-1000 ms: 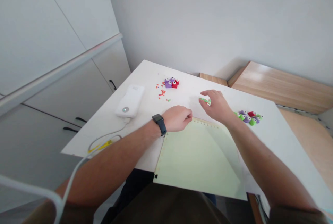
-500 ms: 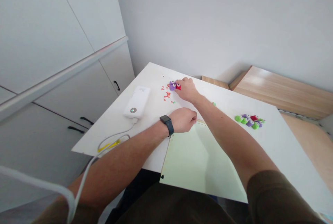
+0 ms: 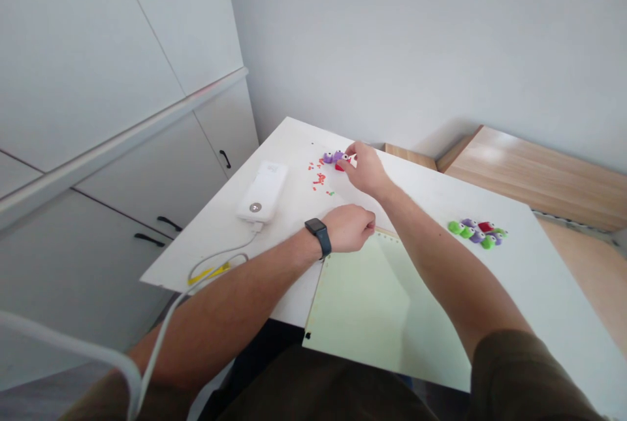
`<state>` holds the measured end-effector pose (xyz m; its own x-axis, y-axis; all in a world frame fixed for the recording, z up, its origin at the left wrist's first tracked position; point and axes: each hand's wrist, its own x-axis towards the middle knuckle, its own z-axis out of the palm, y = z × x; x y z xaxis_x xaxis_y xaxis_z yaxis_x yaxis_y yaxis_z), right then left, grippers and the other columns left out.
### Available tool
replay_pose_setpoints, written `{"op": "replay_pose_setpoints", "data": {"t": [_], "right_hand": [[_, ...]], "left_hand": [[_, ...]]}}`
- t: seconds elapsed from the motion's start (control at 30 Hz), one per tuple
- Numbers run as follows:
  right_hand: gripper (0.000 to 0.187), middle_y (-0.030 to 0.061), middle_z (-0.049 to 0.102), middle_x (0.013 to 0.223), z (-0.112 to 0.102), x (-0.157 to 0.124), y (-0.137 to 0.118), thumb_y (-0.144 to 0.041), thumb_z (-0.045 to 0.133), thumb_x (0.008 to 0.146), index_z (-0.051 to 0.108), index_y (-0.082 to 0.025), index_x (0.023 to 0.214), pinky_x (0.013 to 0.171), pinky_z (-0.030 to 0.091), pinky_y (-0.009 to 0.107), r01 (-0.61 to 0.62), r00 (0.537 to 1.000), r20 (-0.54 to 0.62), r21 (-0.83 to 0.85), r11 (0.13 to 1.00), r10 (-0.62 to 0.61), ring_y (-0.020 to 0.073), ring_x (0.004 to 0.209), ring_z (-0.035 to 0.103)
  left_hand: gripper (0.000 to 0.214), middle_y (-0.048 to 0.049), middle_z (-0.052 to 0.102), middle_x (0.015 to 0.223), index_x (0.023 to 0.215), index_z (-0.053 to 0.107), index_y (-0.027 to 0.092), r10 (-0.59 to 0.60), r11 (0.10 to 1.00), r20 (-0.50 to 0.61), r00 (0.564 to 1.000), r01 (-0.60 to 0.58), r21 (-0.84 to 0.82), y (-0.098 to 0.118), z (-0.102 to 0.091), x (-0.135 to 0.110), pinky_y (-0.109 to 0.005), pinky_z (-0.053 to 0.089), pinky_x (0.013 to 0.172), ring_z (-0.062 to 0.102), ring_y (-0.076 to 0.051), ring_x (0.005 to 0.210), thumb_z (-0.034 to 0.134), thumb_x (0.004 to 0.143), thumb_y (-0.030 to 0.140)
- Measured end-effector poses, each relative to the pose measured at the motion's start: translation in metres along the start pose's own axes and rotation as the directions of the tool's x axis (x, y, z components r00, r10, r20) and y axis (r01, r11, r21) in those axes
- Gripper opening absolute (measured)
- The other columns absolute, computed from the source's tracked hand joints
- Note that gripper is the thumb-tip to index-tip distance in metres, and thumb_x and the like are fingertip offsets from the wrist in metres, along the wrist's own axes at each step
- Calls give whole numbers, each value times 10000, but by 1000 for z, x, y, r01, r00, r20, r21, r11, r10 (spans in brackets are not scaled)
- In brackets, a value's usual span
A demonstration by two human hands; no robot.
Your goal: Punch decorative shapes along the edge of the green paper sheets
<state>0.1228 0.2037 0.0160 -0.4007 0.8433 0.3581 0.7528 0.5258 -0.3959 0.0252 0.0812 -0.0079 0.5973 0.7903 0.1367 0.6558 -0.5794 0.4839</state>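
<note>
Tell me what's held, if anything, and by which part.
Right hand: at a red toy's right side, grip uncertain. Left hand: curled at the green sheet's far edge; a hold can't be told.

Right hand [image 3: 365, 168] has moved (leftward) to the clustered toys [image 3: 337, 156].

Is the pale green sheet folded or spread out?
Spread out: the pale green sheet lies broad and flat, with no fold showing. The right forearm hides part of it.
</note>
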Motion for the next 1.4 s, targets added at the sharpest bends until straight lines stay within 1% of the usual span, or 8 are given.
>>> {"op": "replay_pose_setpoints", "data": {"t": [0.1,0.2,0.33,0.5,0.6,0.73,1.1,1.4], "right_hand": [[278,42,692,940,-29,-21,6,-465,673,890,544,-239,988,747,494,368,-90,996,29,223,971,85,205,810,621],[336,4,666,857,-59,-52,20,-500,713,867,504,-262,978,633,480,324,-186,982,73,445,876,172,167,699,594],[381,-5,672,912,-96,-101,45,-383,814,803,482,-257,939,641,481,300,-245,967,118,676,695,226,146,727,629],[439,-14,669,945,-123,-159,80,-298,849,773,530,-270,1073,660,488,305,-302,941,134,746,594,311,176,825,693],[521,-6,675,953,-126,-182,98,-310,859,768,576,-274,1204,744,521,349,-368,921,190,715,594,341,179,842,684],[448,2,678,908,-122,-198,113,-359,850,781,654,-246,1167,722,497,333,-420,897,212,683,597,388,157,796,636],[437,38,707,1062,-119,-210,118,-378,836,797,679,-265,1189,880,534,383,-448,887,287,723,526,361,181,925,648],[401,61,722,1161,-121,-212,125,-449,743,880,674,-279,1237,893,530,413,-413,911,247,523,746,331,214,959,649]], "left_hand": [[212,-80,777,925,900,729,194,5,1000,3,1000,-5,-15,0,-2,0,-342,499,741,711,-246,864,545,946,287],[206,-74,776,926,885,727,191,6,1000,3,1000,-6,-28,0,-4,0,-330,499,749,709,-230,858,549,948,275],[207,-74,773,935,895,725,185,14,999,-3,1000,-14,-34,0,-5,0,-328,493,771,701,-220,856,548,959,269],[205,-60,760,904,881,716,185,32,998,-20,999,-33,-49,-1,-4,-1,-314,477,745,682,-201,821,551,967,272],[185,-47,752,906,891,708,190,37,996,-25,999,-39,-74,-1,-5,-1,-301,467,747,676,-188,826,555,964,265],[180,-39,745,914,902,705,189,21,996,-28,999,-23,-90,-2,-8,-1,-302,470,784,673,-187,852,551,963,259],[202,-24,756,937,932,693,202,-24,997,-31,999,22,-77,-4,-17,0,-309,468,788,680,-180,856,523,978,302],[201,-11,746,907,921,692,202,-38,997,-38,999,35,-71,-2,-19,0,-298,458,768,671,-169,828,536,983,312]]}}
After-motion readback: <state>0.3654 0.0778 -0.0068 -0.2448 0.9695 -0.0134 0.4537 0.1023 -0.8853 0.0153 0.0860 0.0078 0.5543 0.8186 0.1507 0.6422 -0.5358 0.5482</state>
